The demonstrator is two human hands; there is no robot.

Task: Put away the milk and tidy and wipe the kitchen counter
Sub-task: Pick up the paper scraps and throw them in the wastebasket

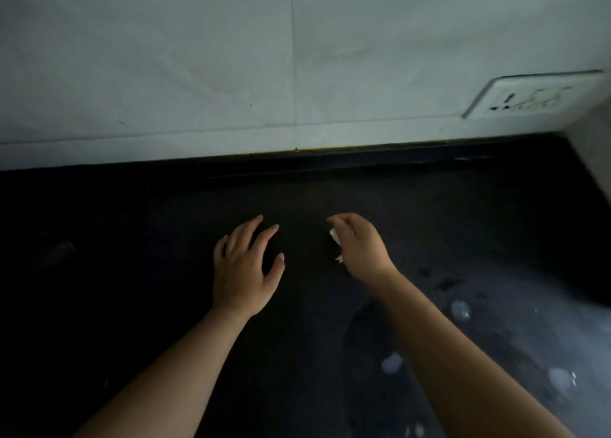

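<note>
Two bare forearms came in from the bottom edge, nearest the camera, and reached forward over the black desk (330, 199). The left forearm rose from the lower left, the right one from the lower right, and both ended in hands near the middle of the view.

The left hand (243, 269) was over the dark surface, palm down, its grip spread: the fingers were fanned apart and the thumb stood out to the side, holding nothing. Whether it pressed on the desk or hovered just above it could not be told in the dim light.

The right hand (358, 244) sat just beside it, a little apart, with its fingers curled over. Its grip was closed around a small white wad (335, 239), perhaps crumpled tissue or cloth, of which only a little showed under the fingers and at the heel of the palm. What it was exactly could not be told.

To the right of the right forearm the desk shone wet, with pale droplets (460, 309) and smears scattered over it, well apart from the hands. Behind the desk stood a white tiled wall (198, 57), and a white socket plate (532, 95) was set in it at the far right. No milk showed in the view.
</note>
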